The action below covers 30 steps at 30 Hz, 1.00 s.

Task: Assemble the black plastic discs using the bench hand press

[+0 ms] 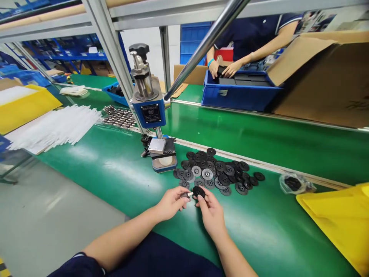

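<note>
In front of press (150,111): your left hand (173,202) pinches small shaft piece (186,195), right hand (211,211) black disc (198,191); align squarely.

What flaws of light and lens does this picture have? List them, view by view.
Head view: pale glare on the green tabletop; soft dark shadow below the right hand; wide-angle stretching of the yellow bin at the right edge; background shelves soft in detail.

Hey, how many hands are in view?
4: your bare left hand and bare right hand over the green workbench, and a co-worker's hand beside a turquoise wristband and other hand at the blue plastic bin.
</note>
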### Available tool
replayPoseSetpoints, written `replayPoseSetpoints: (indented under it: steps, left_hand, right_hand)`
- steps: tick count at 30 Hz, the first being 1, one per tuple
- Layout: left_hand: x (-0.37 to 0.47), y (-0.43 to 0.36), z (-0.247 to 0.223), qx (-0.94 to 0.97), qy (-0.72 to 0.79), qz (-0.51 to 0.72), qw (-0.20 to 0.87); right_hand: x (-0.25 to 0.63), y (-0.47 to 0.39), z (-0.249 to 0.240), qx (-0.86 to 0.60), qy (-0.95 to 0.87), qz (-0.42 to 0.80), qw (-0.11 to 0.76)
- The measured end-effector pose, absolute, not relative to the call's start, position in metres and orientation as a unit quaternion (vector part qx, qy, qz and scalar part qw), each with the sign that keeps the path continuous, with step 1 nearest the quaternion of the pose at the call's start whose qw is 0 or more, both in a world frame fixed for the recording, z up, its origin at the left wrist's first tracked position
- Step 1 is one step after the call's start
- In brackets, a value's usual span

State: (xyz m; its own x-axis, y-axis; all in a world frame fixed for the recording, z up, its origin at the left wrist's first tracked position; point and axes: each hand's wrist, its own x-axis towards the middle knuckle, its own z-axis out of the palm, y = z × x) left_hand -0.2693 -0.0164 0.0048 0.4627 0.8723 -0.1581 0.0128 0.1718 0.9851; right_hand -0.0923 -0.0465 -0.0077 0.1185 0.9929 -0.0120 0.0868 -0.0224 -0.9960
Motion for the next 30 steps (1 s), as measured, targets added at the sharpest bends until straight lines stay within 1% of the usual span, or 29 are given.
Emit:
replayPoseSetpoints:
  steps: [3, 7, 20, 26, 30]
  left_hand:
    - [-0.269, -0.02, 0.007, 0.619, 0.399, 0.315, 0.599]
    - [-0.268, -0.024, 0.011, 0.675, 0.405, 0.302, 0.538]
    - [-0.268, -0.027, 0.011, 0.666, 0.399, 0.288, 0.561]
    - [-0.266, -0.027, 0.014, 0.68, 0.389, 0.283, 0.553]
    - [-0.265, -0.028, 0.009, 0.682, 0.39, 0.287, 0.548]
  right_hand:
    - [-0.098, -0.051, -0.009, -0.554, -0.556, 0.391, 0.48]
    - [-0.101, -0.055, -0.005, -0.523, -0.603, 0.345, 0.494]
    - [-0.101, -0.062, 0.006, -0.487, -0.658, 0.263, 0.511]
    - [-0.1, -0.062, 0.002, -0.503, -0.63, 0.289, 0.516]
    - [-0.1, -0.062, 0.004, -0.491, -0.647, 0.263, 0.52]
